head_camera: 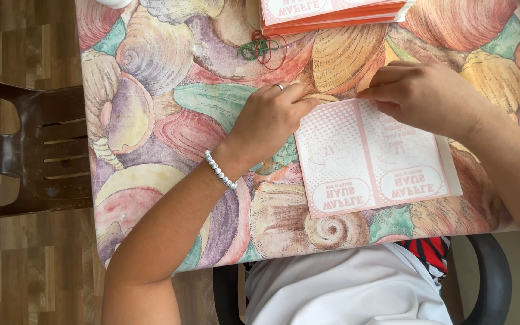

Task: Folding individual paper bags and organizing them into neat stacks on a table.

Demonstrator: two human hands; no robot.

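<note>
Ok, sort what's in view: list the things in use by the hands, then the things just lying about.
In use:
left hand
right hand
pink sheet

Lying about:
rubber bands
stack of pink sheets
brown chair
shell-patterned table, which only bears the sheet

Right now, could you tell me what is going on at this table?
A seated person is working on a pink-and-white printed sheet that lies flat on a seashell-patterned tablecloth. Both hands meet at the sheet's far edge: the left hand, with a beaded bracelet on its wrist, and the right hand pinch it there. A stack of similar sheets and some rubber bands lie further back.
</note>
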